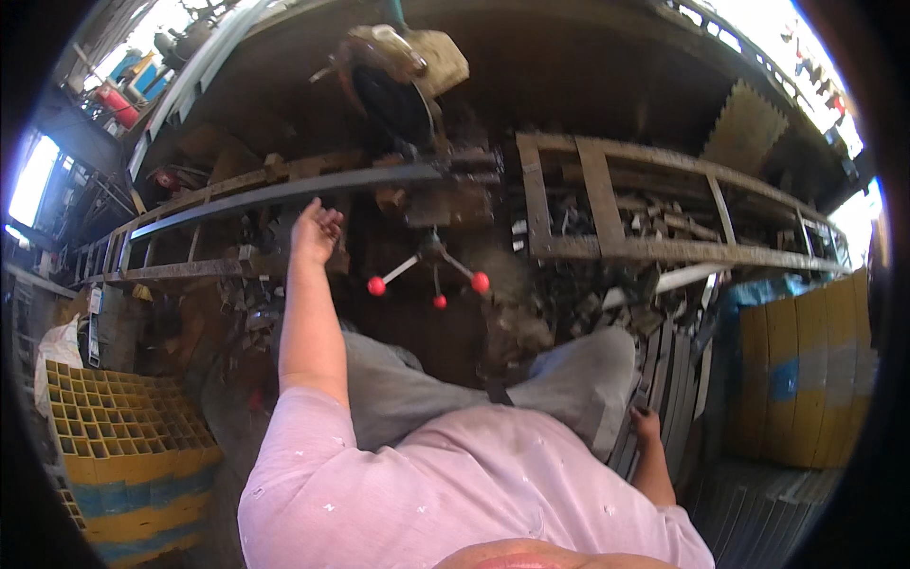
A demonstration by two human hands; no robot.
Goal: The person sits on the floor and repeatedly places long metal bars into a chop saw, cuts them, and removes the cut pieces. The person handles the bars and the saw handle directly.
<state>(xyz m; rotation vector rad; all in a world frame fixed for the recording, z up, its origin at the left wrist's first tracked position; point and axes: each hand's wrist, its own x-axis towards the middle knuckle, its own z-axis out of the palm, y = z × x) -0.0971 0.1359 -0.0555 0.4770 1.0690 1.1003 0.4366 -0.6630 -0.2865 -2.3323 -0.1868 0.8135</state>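
Reaching up with my left hand, fingers loosely curled just under the long steel bar lying along the bench's front edge, I judge it heavy, stiff, best gripped mid-length, while my right hand rests on stacked metal strips.
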